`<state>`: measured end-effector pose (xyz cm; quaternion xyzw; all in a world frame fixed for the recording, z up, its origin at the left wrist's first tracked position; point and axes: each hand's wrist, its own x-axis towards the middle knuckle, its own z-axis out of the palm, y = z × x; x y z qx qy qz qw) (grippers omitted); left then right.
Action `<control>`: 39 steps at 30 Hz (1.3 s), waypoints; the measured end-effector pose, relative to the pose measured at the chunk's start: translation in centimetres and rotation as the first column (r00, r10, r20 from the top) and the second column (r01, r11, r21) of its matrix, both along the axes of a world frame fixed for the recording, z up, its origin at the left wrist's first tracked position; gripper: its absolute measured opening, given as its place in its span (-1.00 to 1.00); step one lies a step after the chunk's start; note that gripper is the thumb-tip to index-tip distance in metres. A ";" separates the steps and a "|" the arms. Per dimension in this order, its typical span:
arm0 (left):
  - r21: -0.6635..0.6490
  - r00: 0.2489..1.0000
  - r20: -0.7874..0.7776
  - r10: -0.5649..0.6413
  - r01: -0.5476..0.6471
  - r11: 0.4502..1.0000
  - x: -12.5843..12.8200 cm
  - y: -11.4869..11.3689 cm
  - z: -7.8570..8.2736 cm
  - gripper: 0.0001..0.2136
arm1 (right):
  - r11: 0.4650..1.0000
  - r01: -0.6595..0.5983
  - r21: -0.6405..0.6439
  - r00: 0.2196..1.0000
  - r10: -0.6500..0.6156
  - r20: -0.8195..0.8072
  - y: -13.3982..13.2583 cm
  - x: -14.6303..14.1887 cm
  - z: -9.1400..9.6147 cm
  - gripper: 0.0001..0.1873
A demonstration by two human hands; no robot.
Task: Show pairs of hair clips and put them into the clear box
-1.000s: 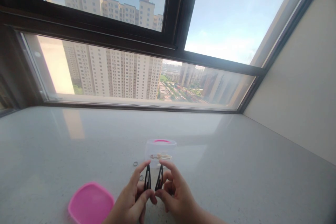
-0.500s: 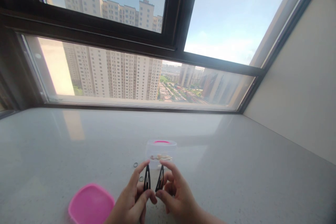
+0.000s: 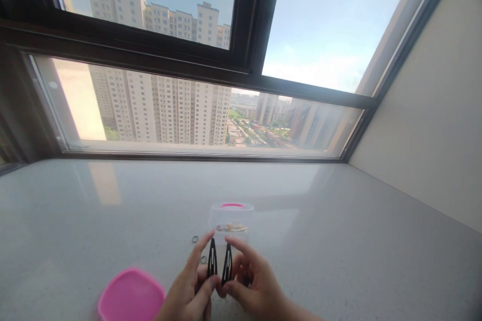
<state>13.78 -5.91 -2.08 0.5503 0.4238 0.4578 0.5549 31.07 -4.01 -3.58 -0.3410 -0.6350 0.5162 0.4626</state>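
Between the thumb and fingers of my left hand (image 3: 196, 281) stands a black snap hair clip (image 3: 212, 260), its narrow end upward. My right hand (image 3: 252, 276) pinches a second black snap hair clip (image 3: 227, 265) the same way. The two clips are side by side with a small gap, and each index fingertip is at the top of its clip. Just beyond the hands is a clear plastic container (image 3: 231, 215) with a pink handle; light-coloured small items show in it.
A pink lid-like dish (image 3: 131, 295) lies on the pale speckled sill at front left. Two small dark rings (image 3: 195, 239) (image 3: 204, 260) lie left of the container. A dark-framed window (image 3: 211, 154) rises behind, and a plain wall (image 3: 429, 110) bounds the right.
The right hand has moved slightly left and down with its hair clip, bringing the two clips closer together. The right clip is now more upright. The view has shifted slightly.
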 end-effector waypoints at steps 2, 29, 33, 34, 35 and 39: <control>-0.001 1.000 -0.004 -0.001 0.001 1.000 0.0 0.0 0.0 -0.31 | 1.000 0.008 -0.005 1.000 -0.008 0.015 0.0 0.1 0.0 -0.25; -0.008 0.999 0.031 -0.022 0.023 1.000 -0.1 0.3 -0.6 -0.14 | 0.975 0.213 0.070 0.975 -0.207 -0.082 0.1 0.2 1.0 -0.27; 0.001 1.000 0.024 0.002 -0.002 1.000 0.0 0.3 -0.4 -0.17 | 0.981 0.186 0.063 0.981 -0.181 -0.072 0.0 0.2 1.0 -0.27; 0.006 1.000 0.026 0.008 -0.009 1.000 0.1 0.2 -0.4 -0.19 | 0.984 0.169 0.058 0.985 -0.165 -0.057 0.0 0.2 1.1 -0.26; 0.011 0.999 0.031 0.013 -0.013 1.000 0.1 0.2 -0.4 -0.20 | 0.987 0.153 0.053 0.988 -0.151 -0.041 0.0 0.2 1.1 -0.25; 0.014 0.999 0.049 0.017 -0.018 1.000 0.1 0.2 -0.4 -0.24 | 0.988 0.151 0.044 0.989 -0.151 -0.013 -0.1 0.1 1.4 -0.23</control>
